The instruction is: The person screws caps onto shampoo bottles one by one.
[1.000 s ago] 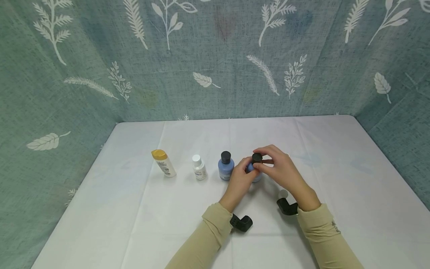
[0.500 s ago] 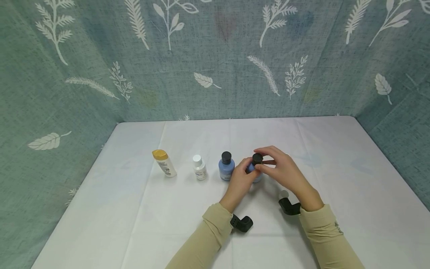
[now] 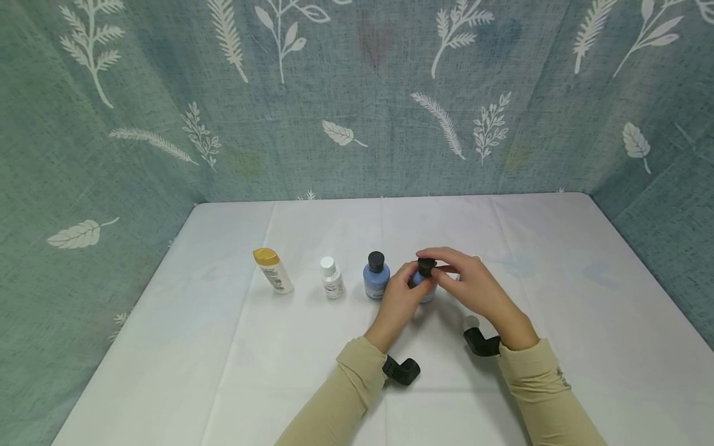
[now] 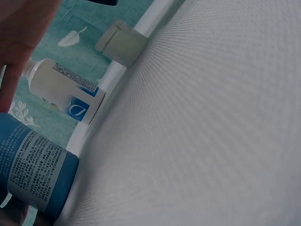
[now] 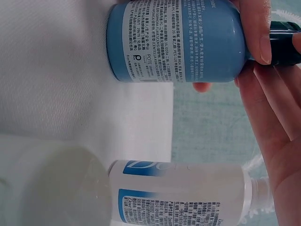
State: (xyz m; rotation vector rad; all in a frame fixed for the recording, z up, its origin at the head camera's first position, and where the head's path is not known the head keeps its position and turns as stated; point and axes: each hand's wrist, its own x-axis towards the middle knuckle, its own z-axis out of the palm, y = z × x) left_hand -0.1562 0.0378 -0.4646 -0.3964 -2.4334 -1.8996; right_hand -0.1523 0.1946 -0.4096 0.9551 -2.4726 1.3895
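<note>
My left hand (image 3: 397, 303) grips a blue bottle (image 3: 427, 296) by its shoulder, upright on the table. The fingers of my right hand (image 3: 471, 286) pinch the black cap (image 3: 426, 266) on top of it. In the right wrist view the bottle (image 5: 174, 42) has a printed label, and its dark cap (image 5: 281, 44) stands at the neck between the fingers. A second blue bottle (image 3: 376, 280) with a black cap stands just left of my left hand. Behind my right hand, mostly hidden in the head view, is a white bottle (image 4: 66, 89) with a blue logo.
To the left stand a small white bottle (image 3: 331, 279) and a white bottle with a yellow cap (image 3: 273, 271). A pale round-topped container (image 3: 471, 322) is by my right wrist. White cloth (image 3: 301, 371) covers the table, with a patterned curtain (image 3: 357, 167) behind.
My right fingers have turned on the cap: the index finger has shifted left and the thumb right. My left hand and the other bottles have stayed in place.
</note>
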